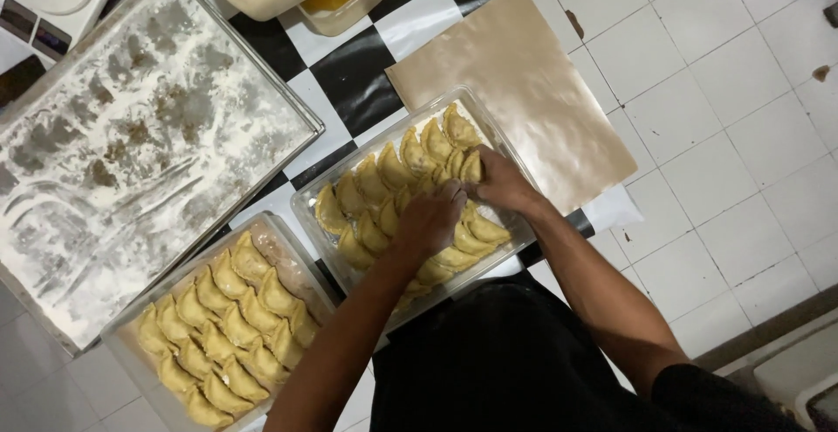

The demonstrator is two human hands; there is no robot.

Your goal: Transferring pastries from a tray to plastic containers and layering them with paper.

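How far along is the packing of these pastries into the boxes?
Well along, it seems. The near clear box already holds tight rows of folded pastries. The second box is nearly filled, and the left hand and right hand are both pressing pastries into place there. The floured tray carries no pastries, so little seems left beyond finishing this box; the brown paper sheet lies unused.

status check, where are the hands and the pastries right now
Left hand and right hand both down on crimped pastries in clear tray. Second filled tray alongside. Grip unclear. Brown paper sheet beside, nothing blocking.
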